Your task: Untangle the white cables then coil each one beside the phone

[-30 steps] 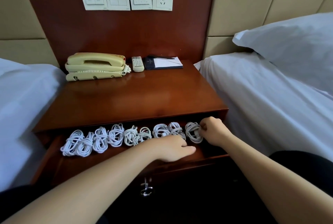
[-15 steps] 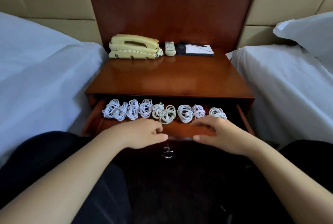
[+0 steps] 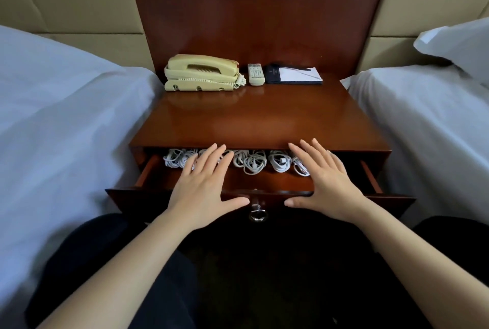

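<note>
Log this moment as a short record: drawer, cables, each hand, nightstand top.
drawer: pulled out, key at its front
white cables: bundles in a row along the drawer's back; none held
left hand: open, fingers straight and spread, over the left half, hiding some bundles
right hand: open, fingers spread, over the right half
contact: cannot tell whether fingers touch the cables
nightstand top: phone, remote and notepad along the back; no cable beside the phone
</note>
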